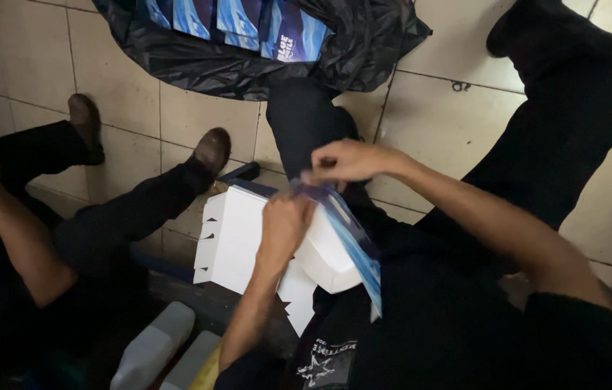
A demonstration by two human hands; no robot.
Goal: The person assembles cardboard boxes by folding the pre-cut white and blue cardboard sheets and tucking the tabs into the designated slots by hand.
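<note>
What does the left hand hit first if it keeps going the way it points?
The left hand points up-frame, and the right hand pinching the blue-and-white carton flap sits just ahead, so probably that hand or the flap. Depth is unclear.

Dim overall, brightest on the pale floor tiles at top. Deep shadow lower left. Slight motion blur on hands; wide-angle stretch toward the edges.

Black plastic bag holding blue printed cartons on the beige tiled floor, well beyond the hands. Another person's brown shoes left of the hands. Two whitish plastic jugs near bottom left.
</note>
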